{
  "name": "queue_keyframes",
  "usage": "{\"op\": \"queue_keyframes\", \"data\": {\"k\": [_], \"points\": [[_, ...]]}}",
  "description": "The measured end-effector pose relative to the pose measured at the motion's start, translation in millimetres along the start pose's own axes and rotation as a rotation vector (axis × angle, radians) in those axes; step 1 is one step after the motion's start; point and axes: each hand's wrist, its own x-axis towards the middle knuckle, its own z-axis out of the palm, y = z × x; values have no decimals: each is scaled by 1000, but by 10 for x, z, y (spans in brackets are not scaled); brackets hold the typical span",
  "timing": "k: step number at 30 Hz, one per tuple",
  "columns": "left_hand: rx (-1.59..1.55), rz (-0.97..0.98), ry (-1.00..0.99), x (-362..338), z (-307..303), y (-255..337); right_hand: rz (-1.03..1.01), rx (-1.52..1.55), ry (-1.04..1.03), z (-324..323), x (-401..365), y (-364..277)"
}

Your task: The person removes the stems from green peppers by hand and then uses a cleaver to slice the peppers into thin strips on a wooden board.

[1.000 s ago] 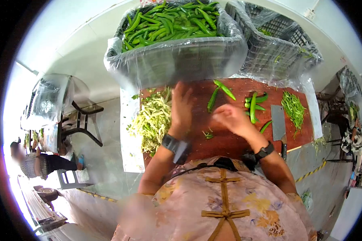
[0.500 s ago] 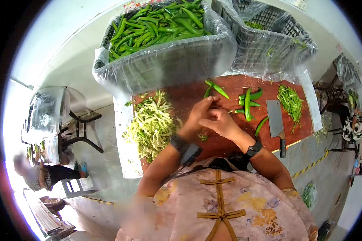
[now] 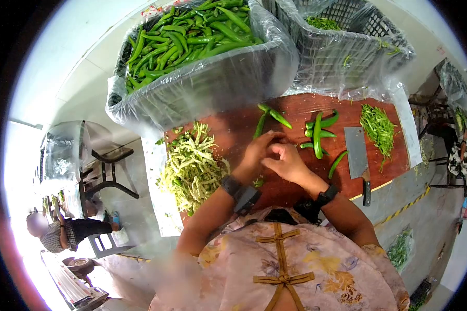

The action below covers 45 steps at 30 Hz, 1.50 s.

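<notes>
Over the reddish-brown board, my left hand and my right hand meet with curled fingers. Whatever lies between the fingers is hidden. Just beyond my left fingertips is a green chili pepper, with another pepper beside it. Several whole peppers lie crossed right of my hands, and a single curved pepper is near my right wrist. Farther right rests a cleaver with a dark handle. Left of my hands is a heap of pale pepper cores.
A plastic-lined crate full of green peppers stands behind the board. Beside it is a second lined crate with some green strips inside. Sliced green strips are piled at the board's right. A person sits far left.
The view has shifted slightly, so the crates appear farther left. My hands have come closer together, with the left fingers more curled. The peppers and cleaver stay in place on the board.
</notes>
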Motion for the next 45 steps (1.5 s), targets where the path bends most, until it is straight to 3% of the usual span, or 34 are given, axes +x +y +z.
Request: {"op": "queue_keyframes", "data": {"k": [2, 4, 8, 10, 11, 13, 14, 16, 17, 19, 23, 25, 29, 31, 32, 34, 36, 38, 39, 40, 41, 42, 45], "points": [[51, -44, 29, 25, -17, -12, 61, 23, -24, -3, 24, 30], [20, -90, 216, 49, -47, -89, 88, 207, -4, 38, 38, 56], [105, -7, 372, 26, 100, -48, 175, 118, 16, 45, 99, 82], [107, -34, 154, 29, 11, -47, 69, 138, -3, 41, 144, 157], [106, -39, 156, 67, -12, -116, 73, 141, -6, 30, 164, 183], [-414, -9, 20, 161, -58, -230, -14, 52, 27, -7, 209, 149], [-414, -11, 22, 168, -89, -278, -13, 53, 24, -17, 222, 135], [-112, -125, 60, 195, -127, -190, 28, 78, 10, -37, 254, 115], [-113, -128, 59, 204, -129, -192, 31, 79, 10, -32, 259, 112], [87, -198, 211, 206, -132, -220, 65, 163, 19, -10, 258, 104], [164, -202, 284, 178, -107, -245, 152, 85, 16, 9, 309, 134], [272, -71, 318, 172, -104, -198, 49, -19, 7, 39, 346, 245], [38, -99, 315, 239, -199, -320, 37, 95, 26, 25, 405, 292], [563, 53, 356, 253, -251, -424, 102, 144, -109, -95, 493, 293], [562, 54, 356, 266, -271, -478, 102, 143, -108, -164, 536, 298], [-345, -303, 558, 301, -260, -326, 168, -242, 224, -299, 626, 320], [-234, -366, 655, 326, -279, -317, 105, -432, 435, -385, 721, 417], [388, 68, 670, 332, -404, -591, -21, -473, 492, -385, 794, 642], [389, 72, 669, 321, -401, -546, -24, -678, 454, -362, 815, 756], [639, -21, 627, 295, -383, -470, -26, -882, 414, -336, 826, 885], [888, -116, 579, 268, -367, -393, -22, -917, 374, -312, 827, 1007], [890, -110, 582, 236, -376, -415, -27, -917, 378, -326, 818, 985], [1147, 43, 474, 129, -364, -374, 104, -833, 275, -337, 736, 876]]}}
